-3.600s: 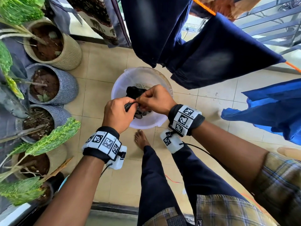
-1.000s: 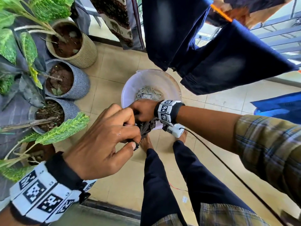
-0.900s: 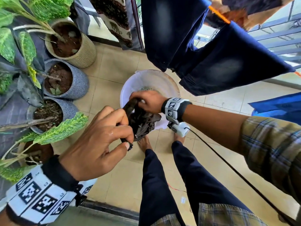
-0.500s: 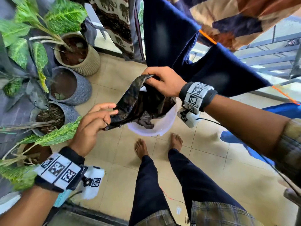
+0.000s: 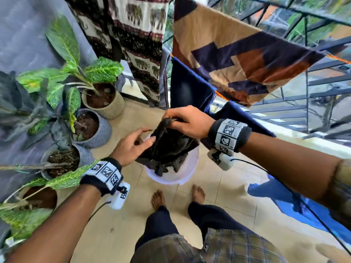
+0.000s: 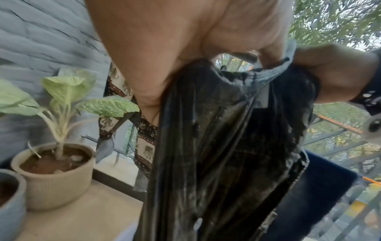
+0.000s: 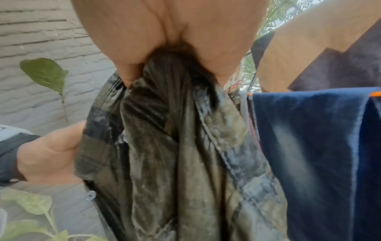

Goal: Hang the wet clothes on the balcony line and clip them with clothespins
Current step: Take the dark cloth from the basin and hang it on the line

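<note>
A dark wet garment hangs bunched over the white basin on the floor. My right hand grips its top in a fist, seen close in the right wrist view. My left hand holds the garment's left edge just below, thumb on the cloth and fingers spread; the left wrist view shows the cloth running up under my palm. The orange line runs behind my right hand with dark jeans draped over it. No clothespins are in view.
A brown and navy patterned cloth and an elephant-print cloth hang beyond the line. Several potted plants stand along the left wall. A blue cloth hangs low at right, before the metal railing. My bare feet stand behind the basin.
The garment came up out of the basin. In the last half second my left hand slid along its edge toward my right hand, and the cloth now hangs bunched instead of stretched.
</note>
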Demonstrator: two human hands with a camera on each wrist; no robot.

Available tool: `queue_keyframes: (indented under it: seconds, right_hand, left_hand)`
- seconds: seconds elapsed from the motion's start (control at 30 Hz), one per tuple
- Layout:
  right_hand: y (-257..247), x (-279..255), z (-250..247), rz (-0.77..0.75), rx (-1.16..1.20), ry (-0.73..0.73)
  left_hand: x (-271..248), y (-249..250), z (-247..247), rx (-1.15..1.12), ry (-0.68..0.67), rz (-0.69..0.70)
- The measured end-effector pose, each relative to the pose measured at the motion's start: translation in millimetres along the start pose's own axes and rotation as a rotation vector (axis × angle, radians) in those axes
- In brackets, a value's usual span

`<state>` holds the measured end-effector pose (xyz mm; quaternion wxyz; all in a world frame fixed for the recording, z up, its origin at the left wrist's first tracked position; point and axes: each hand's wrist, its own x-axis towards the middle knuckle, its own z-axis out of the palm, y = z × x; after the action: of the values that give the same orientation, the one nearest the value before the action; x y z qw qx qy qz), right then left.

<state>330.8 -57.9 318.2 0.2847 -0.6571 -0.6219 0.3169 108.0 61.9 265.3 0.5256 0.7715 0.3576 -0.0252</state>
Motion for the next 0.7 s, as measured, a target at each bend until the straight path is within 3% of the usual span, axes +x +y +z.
queue_keyframes:
  seconds: [0.13,0.23,0.33,0.4,0.5,0.57,0.7]
  right_hand:
    - [8,-6,-10,0.139,-0.112,0.004]
    - [22,-6,-7,0.263,-0.156,0.010]
    - [48,-10,15,0.444,-0.135,0.059]
    - [64,-17,36,0.576,-0.073,0.173]
    - [85,-28,72,0.828,0.017,0.291]
    - [92,-35,101,0.947,0.070,0.208]
    - [98,-44,171,1.045,0.304,0.005]
  left_hand:
    - [1,5,-12,0.320,-0.142,-0.056]
    - [2,6,-1,0.473,-0.159,-0.045]
    - [9,-4,10,0.196,-0.122,-0.149]
    - [9,-3,15,-0.008,-0.110,-0.192]
    - [18,-6,22,-0.062,-0.145,-0.221]
    - [28,-8,22,-0.031,-0.167,-0.229]
    - [38,1,9,-0.017,-0.227,-0.197]
